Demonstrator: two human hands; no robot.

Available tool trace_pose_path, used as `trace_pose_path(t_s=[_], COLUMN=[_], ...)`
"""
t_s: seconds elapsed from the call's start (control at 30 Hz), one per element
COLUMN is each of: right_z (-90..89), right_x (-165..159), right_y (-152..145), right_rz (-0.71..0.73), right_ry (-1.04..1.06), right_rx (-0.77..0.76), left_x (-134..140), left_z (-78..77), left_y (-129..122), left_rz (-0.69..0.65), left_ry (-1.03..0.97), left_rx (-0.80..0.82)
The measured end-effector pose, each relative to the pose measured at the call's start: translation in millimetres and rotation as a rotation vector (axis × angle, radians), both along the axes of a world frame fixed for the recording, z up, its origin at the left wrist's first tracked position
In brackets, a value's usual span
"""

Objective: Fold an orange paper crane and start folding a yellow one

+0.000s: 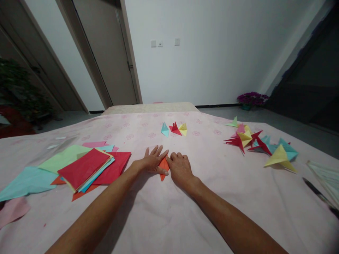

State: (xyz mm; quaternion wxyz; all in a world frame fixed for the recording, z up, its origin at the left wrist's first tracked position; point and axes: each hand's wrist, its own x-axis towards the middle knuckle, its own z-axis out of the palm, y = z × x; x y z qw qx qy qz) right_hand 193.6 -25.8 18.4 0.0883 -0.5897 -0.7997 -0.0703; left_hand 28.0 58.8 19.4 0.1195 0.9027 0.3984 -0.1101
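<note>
A small piece of folded orange paper (163,167) lies on the cloth, a narrow diamond with its lower point toward me. My left hand (153,161) rests flat across its left side, fingers spread, thumb over the lower part. From the right, my right hand (181,169) is closed, with curled fingers and the thumb side at the paper's right edge. The hands cover part of the folds. Farther back stand a blue folded piece (164,129), a red paper crane (175,128) and a yellow folded piece (183,129).
Coloured paper sheets (86,167) are piled at the left on the pink tablecloth (164,225). Several finished paper cranes (281,158) cluster at the right, near a dark pen-like object (315,188). A door (108,53) and a white wall are behind.
</note>
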Motion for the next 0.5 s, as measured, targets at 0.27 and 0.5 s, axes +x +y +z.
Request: trace_pose_path(t_s=[0.27,0.5], right_z=[0.7,-2.9], right_x=[14,14], right_y=[-5,-3], right_rz=[0.242,0.338], right_ry=[0.073,0.019], right_rx=[0.040,0.065], left_x=[-1,-12], left_z=[-0.9,-12.0], left_y=[-3,-17], left_rz=[0.003,-0.019], left_ry=[-0.039,-0.114], left_rx=[0.037,0.198])
